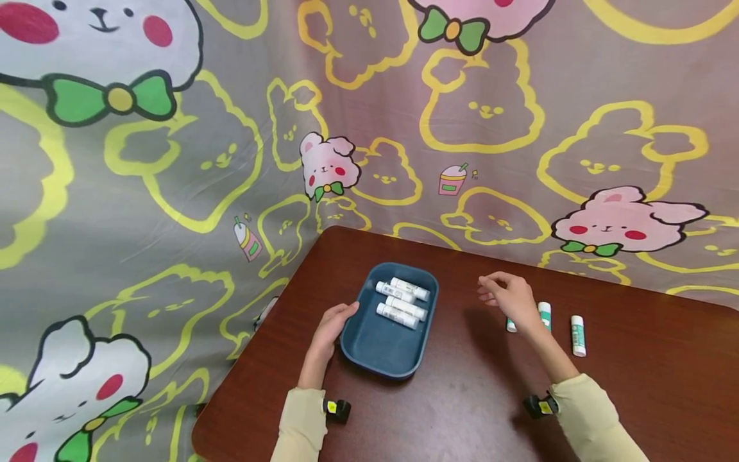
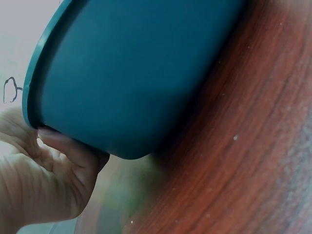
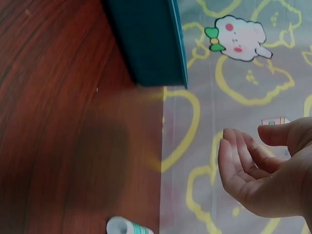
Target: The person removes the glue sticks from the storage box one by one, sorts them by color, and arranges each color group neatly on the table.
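Observation:
A dark blue tray [image 1: 381,356] stands on the table, with several white glue sticks [image 1: 398,316] lying in its far half. At the tray's left rim is my left hand [image 1: 331,330], holding that side; in the left wrist view its fingers [image 2: 73,148] bend against the outer wall below the rim. My right hand [image 1: 510,298] hovers over the table to the right of the tray, fingers loosely bent and nothing in them. Below and beside it lie a green-and-white glue stick [image 1: 544,314], another glue stick [image 1: 578,335] farther right, and a third [image 1: 511,325] partly hidden by the hand.
The brown wooden table [image 1: 462,398] has rounded corners. A patterned cloth [image 1: 491,128] with cartoon rabbits hangs along its far and left sides. Each wrist wears a black strap with a small camera.

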`<action>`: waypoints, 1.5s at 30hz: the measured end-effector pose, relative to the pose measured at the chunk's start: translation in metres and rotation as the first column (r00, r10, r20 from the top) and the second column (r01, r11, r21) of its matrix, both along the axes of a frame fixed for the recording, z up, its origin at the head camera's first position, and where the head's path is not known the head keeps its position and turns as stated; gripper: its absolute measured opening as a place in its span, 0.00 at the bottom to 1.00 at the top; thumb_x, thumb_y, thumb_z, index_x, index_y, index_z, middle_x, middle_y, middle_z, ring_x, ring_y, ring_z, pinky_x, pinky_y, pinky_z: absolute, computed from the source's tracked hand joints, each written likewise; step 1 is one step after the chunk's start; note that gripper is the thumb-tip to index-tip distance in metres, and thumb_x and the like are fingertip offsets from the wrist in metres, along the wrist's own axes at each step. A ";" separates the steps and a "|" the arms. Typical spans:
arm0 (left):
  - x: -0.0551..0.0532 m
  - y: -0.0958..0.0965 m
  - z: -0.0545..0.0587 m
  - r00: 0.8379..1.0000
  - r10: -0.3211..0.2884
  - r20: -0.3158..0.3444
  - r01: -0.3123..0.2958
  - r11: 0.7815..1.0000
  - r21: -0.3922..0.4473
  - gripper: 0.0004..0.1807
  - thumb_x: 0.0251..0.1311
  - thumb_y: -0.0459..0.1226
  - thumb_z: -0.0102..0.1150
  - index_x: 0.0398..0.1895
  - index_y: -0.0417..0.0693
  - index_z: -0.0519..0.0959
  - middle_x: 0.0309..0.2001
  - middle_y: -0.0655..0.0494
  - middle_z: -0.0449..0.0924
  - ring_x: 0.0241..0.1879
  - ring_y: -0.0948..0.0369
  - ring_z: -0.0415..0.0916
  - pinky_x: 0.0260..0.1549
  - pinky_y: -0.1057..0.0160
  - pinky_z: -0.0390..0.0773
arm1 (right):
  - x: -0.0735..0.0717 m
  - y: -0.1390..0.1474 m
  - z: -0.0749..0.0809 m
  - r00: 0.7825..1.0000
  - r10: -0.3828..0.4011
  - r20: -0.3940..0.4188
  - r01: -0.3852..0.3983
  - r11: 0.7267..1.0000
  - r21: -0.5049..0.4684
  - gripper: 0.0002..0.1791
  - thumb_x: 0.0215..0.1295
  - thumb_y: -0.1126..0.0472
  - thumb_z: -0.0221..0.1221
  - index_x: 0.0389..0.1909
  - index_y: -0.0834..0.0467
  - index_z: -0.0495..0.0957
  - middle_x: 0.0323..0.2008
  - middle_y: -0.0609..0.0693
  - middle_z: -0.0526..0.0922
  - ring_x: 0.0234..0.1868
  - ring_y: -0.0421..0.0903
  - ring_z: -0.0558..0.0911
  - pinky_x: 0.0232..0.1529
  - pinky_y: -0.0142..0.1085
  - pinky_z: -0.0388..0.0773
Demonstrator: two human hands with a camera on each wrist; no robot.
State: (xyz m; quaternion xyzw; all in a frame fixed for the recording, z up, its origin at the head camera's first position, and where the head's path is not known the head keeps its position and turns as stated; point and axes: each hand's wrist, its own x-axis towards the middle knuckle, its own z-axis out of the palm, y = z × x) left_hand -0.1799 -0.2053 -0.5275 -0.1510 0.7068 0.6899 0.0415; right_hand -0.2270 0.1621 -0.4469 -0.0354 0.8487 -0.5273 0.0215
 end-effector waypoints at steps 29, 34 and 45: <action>-0.001 0.000 -0.002 1.000 0.005 0.003 -0.005 1.000 0.004 0.19 0.73 0.44 0.61 0.25 0.43 0.76 0.21 0.57 0.70 0.25 0.60 0.71 0.29 0.62 0.69 | 0.004 -0.069 -0.012 0.991 0.129 0.019 -0.126 0.986 -0.111 0.16 0.78 0.62 0.57 0.48 0.74 0.81 0.34 0.62 0.87 0.34 0.54 0.88 0.40 0.48 0.85; -0.001 -0.002 0.003 1.000 -0.015 0.007 0.015 1.000 0.004 0.19 0.75 0.41 0.58 0.25 0.38 0.75 0.21 0.55 0.69 0.26 0.58 0.70 0.30 0.61 0.68 | 0.004 -0.079 -0.013 0.987 0.160 0.012 -0.157 0.978 -0.135 0.14 0.77 0.63 0.57 0.45 0.73 0.81 0.34 0.67 0.85 0.33 0.53 0.88 0.39 0.49 0.85; -0.002 -0.001 -0.001 1.000 -0.001 0.018 0.000 1.000 0.010 0.18 0.74 0.42 0.59 0.26 0.41 0.76 0.21 0.56 0.69 0.24 0.60 0.70 0.28 0.63 0.68 | 0.007 -0.095 -0.020 0.983 0.179 0.038 -0.172 0.975 -0.139 0.15 0.76 0.62 0.59 0.44 0.74 0.81 0.33 0.65 0.85 0.34 0.59 0.88 0.37 0.44 0.86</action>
